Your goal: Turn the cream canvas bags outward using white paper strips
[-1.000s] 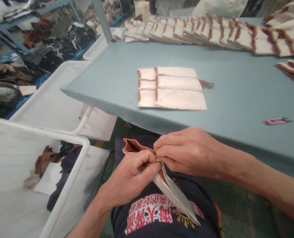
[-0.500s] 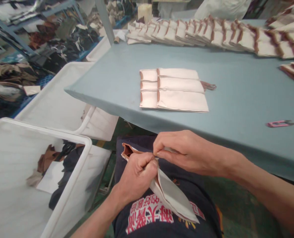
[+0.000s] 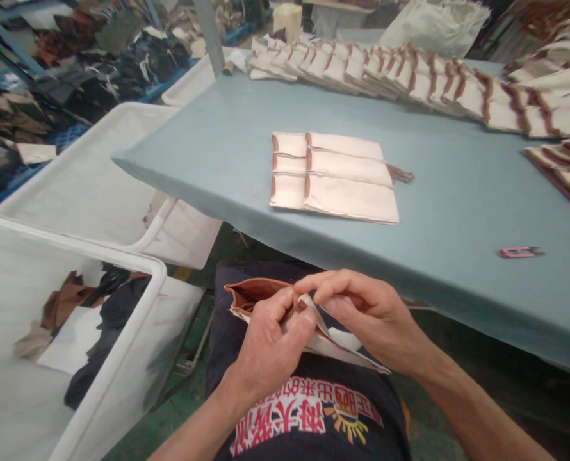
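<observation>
A cream fabric pouch with brown lining [image 3: 255, 292] lies across my lap, its left end gaping so the lining shows. My left hand [image 3: 273, 333] is closed around the pouch's middle, thumb on top. From the other side, my right hand [image 3: 369, 314] has its fingertips closed at a raised cream edge beside the left thumb; the exact pinch is partly hidden. Beyond my hands, on the blue-covered table [image 3: 208, 150], cream pouches [image 3: 350, 197] lie overlapped in rows, with brown cords sticking out at their right.
Pink thread snips [image 3: 520, 252] lie on the table's right side. A long row of cream and brown pouches [image 3: 400, 73] runs along the far edge, with another stack [image 3: 566, 169] at far right. White bins [image 3: 162, 272] with fabric scraps stand at left.
The pouch's left end has opened wider, showing more brown lining. My right hand has moved down and right, its fingers now bent over the pouch's edge. The view has shifted slightly.
</observation>
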Demonstrator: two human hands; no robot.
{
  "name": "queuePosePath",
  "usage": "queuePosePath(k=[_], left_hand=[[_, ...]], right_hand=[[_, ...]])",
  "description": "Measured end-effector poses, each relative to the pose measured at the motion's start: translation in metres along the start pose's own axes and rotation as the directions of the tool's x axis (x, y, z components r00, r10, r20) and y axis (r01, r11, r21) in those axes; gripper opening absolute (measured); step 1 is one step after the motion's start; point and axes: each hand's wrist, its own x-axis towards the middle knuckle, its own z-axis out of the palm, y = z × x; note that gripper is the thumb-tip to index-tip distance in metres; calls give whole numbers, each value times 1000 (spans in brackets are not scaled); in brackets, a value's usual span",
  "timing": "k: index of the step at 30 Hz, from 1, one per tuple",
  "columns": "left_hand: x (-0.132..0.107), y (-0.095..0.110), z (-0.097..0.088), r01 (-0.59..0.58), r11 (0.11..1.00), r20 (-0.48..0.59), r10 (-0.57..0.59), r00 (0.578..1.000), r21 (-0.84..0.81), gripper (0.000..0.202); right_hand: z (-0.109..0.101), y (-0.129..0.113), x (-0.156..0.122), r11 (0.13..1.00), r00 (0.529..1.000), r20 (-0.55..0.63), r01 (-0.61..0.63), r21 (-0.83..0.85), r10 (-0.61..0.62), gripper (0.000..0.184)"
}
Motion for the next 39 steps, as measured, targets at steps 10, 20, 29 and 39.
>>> queuePosePath(k=[10,20,29,39], left_hand=[[5,-4,-7,-140,984,5,141,990,109,13],[18,-9,-10,-228,969,154,212,965,93,24],[12,-6,-6,-246,914,107,223,969,323,16],[13,-12,-10,-38,933,-62,64,996,358,32]], right_hand=[[1,9,-3,857,976,87,217,-468,-199,26],[13,6,-2,920,980,-137,79,-384,-141,18],[18,22,3,865,955,-169,-134,483,242,21],[15,18,8,898,930,-267,-124,422,254,40]])
